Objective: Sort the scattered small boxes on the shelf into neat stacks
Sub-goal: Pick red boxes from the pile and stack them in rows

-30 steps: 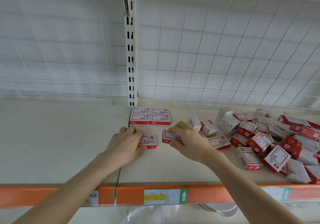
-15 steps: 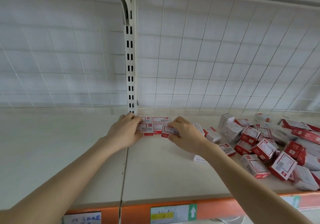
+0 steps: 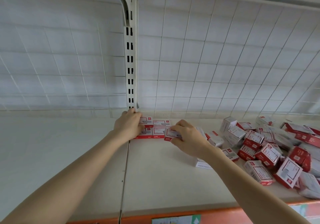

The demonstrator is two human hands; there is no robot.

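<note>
Right hand (image 3: 187, 137) pinches box (image 3: 170, 134); left hand (image 3: 129, 125) seemingly grips rear box (image 3: 146, 120); careless shove could skew the placed row (image 3: 160, 131).

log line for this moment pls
left hand: on stacked boxes | right hand: pinching box at stack's right edge | loose pile: unsorted, further right

A pale cream shelf board (image 3: 164, 180), split by a narrow seam (image 3: 125, 171) and edged in front by an orange metal strip (image 3: 225, 213) bearing a paper label (image 3: 176, 220), is backed by a white wire-grid panel (image 3: 216, 59) and a slotted cream metal upright (image 3: 130, 59), all evenly lit.
</note>
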